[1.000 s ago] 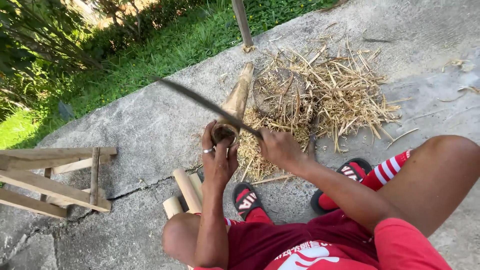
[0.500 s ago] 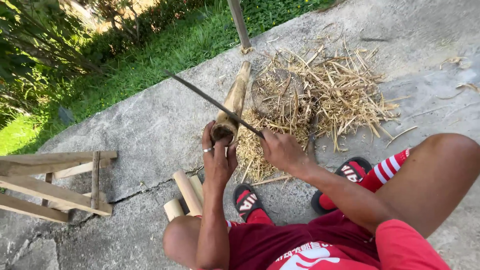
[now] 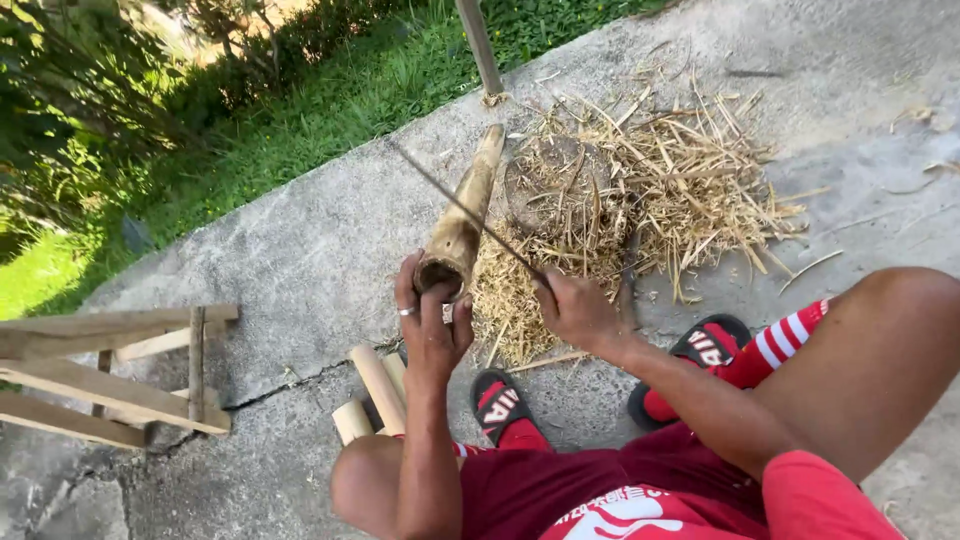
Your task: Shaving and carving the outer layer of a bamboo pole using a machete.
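The left hand had its fingers clamped round the near end of the bamboo pole, slanted over the concrete floor, while the right hand gripped the long blade crossing it; steadying that end firmly, fingers below the edge, seemed wise.

Layout, head view. Bamboo pole lies on the concrete slab, near end in the left hand. Right hand sits just right of it, its blade crossing over the pole (contact unclear). Straw pile lies right of the pole. Cut bamboo pieces lie below the left hand; wooden frame far left; grass beyond the slab.
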